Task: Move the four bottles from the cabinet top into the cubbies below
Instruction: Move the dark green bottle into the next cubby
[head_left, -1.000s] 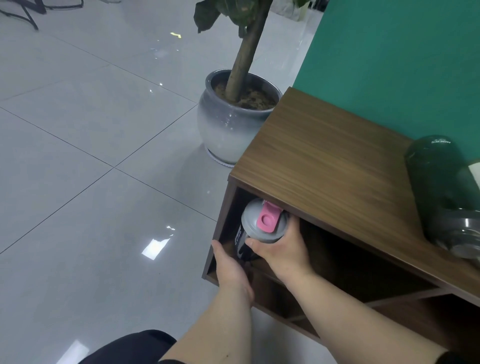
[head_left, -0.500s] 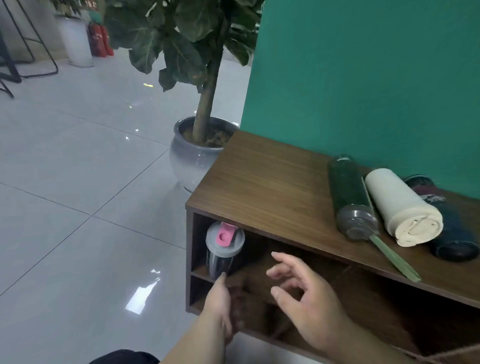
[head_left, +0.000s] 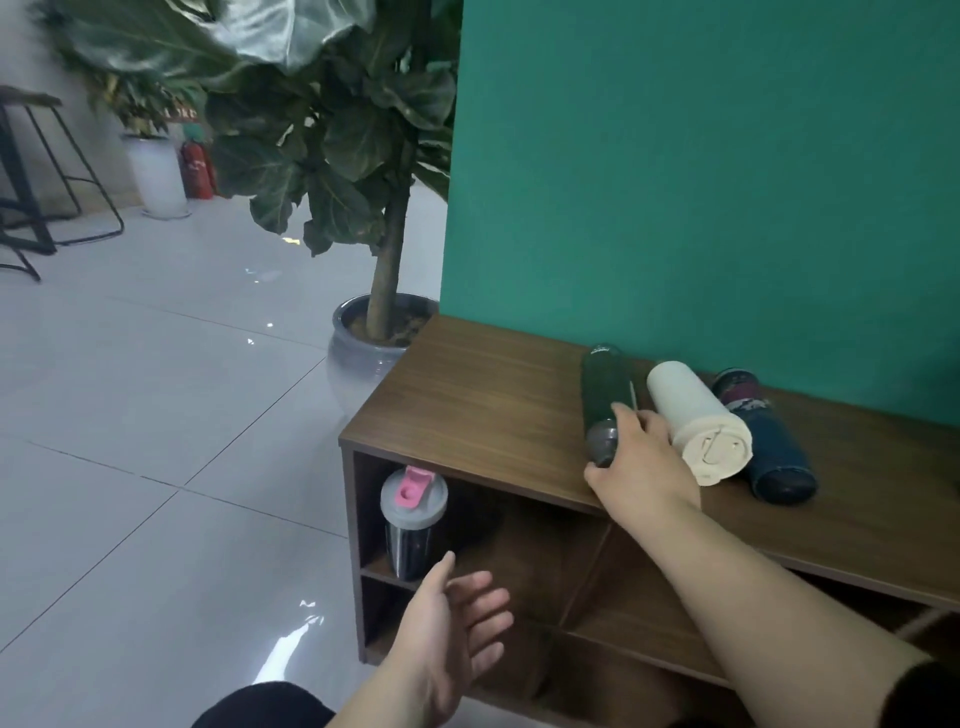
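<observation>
one bottle done: the clear dark shaker with grey lid and pink flip cap (head_left: 414, 525) stands upright in the upper left cubby of the brown wood-grain cabinet (head_left: 467, 415), close to the front lip

three left on the cabinet top, all lying on their sides near the back edge by the teal wall: dark green cylindrical bottle with grey cap (head_left: 602, 395), cream insulated tumbler (head_left: 693, 415) just beside it, dark blue patterned bottle (head_left: 769, 441) touching the tumbler on the far side

right hand (head_left: 641, 467) rests over the grey-cap end of the green bottle, fingers curling round it; cannot tell whether the grip is fully closed. left hand (head_left: 452, 618) is empty, fingers spread, in front of the cubbies below the shaker

risks, judged:
- bottles lie round-side down, so pulling the green one out may nudge the tumbler and set it, or the blue one, rolling toward the front edge
- hold is at the cap end only; a long bottle taken there may tip or slip
- a thin green strap lies between green bottle and tumbler; it could snag
- the shaker sits near the cubby lip; the left hand could knock it out
</observation>
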